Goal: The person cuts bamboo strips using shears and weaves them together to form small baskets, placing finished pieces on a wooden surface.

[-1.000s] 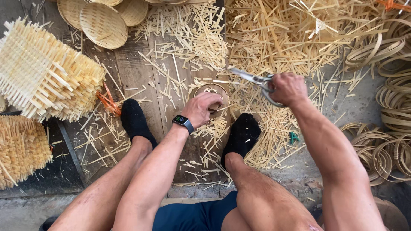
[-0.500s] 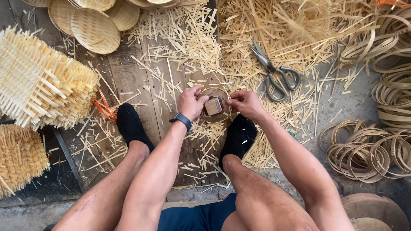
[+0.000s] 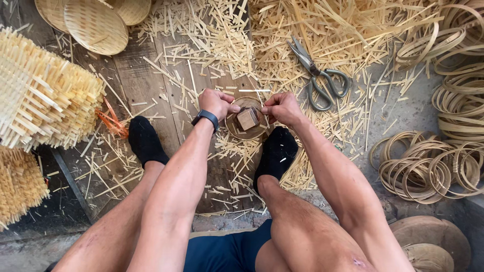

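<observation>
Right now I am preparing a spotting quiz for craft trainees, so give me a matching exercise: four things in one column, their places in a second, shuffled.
Things:
1. grey metal scissors
2. small brown wooden block
3. round woven bamboo trays
4. coiled bamboo strip hoops

Places:
A. upper left corner
B. on the floor at the right, beside the right leg
C. between the left hand and right hand
D. lying on loose bamboo slivers, above the right hand

Pairs: 1-D, 2-C, 3-A, 4-B
</observation>
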